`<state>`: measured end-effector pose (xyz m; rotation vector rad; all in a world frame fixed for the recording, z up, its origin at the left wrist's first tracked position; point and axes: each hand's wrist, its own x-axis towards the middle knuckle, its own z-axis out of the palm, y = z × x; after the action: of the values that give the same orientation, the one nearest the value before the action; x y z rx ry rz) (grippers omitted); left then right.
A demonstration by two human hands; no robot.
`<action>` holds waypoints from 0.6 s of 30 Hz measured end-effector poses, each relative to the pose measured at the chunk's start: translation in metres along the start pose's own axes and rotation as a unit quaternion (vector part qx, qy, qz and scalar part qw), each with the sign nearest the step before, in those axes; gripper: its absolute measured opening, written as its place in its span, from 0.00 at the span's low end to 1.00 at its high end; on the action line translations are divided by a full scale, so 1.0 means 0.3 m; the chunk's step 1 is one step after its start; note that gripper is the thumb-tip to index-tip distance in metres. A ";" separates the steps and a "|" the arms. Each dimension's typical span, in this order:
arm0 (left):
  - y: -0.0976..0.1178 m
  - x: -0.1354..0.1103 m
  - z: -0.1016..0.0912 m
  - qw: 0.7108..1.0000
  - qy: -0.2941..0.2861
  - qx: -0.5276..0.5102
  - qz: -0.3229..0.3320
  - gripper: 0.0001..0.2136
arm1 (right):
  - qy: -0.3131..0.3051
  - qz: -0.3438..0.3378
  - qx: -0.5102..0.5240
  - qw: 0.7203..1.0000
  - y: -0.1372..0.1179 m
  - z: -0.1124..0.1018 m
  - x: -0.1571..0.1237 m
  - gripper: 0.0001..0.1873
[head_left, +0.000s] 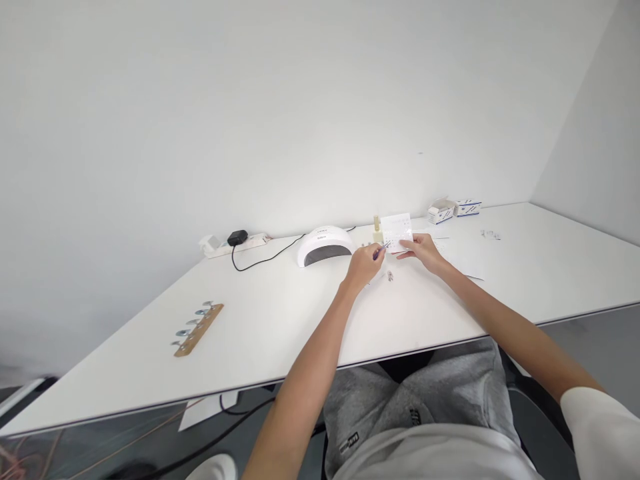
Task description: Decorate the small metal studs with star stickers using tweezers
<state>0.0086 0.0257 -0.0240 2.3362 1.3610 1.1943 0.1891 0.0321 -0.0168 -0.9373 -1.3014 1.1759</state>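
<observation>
My left hand (363, 265) is closed on slim purple tweezers (380, 252), whose tip is at the lower left part of a white sticker sheet (397, 228). My right hand (423, 252) pinches that sheet by its lower right edge and tilts it up towards me. Small marks dot the sheet, too fine to make out. On the table below the hands lies a small shiny piece (391, 275). Behind the left hand stands a little bottle with a gold-coloured cap (377, 222), partly hidden by the sheet.
A white nail lamp (325, 239) stands left of my hands, its cord running to a black adapter (237, 237) on a power strip (250, 242). A wooden strip with nail tips on stands (199, 331) lies front left. Two small boxes (441, 212) sit back right.
</observation>
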 end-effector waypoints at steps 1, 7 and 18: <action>0.000 0.000 0.001 1.000 0.001 -0.002 0.001 0.11 | -0.004 -0.001 0.006 1.000 0.000 0.001 -0.001 0.07; -0.011 0.003 0.014 1.000 -0.011 -0.011 0.010 0.13 | -0.007 -0.003 0.014 1.000 0.004 0.003 -0.001 0.08; -0.017 0.003 0.018 1.000 -0.016 -0.006 0.007 0.13 | -0.032 -0.011 0.014 0.999 0.015 0.002 0.005 0.10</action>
<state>0.0092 0.0305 -0.0296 2.3505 1.3263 1.1589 0.1881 0.0343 -0.0208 -0.8684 -1.3393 1.2134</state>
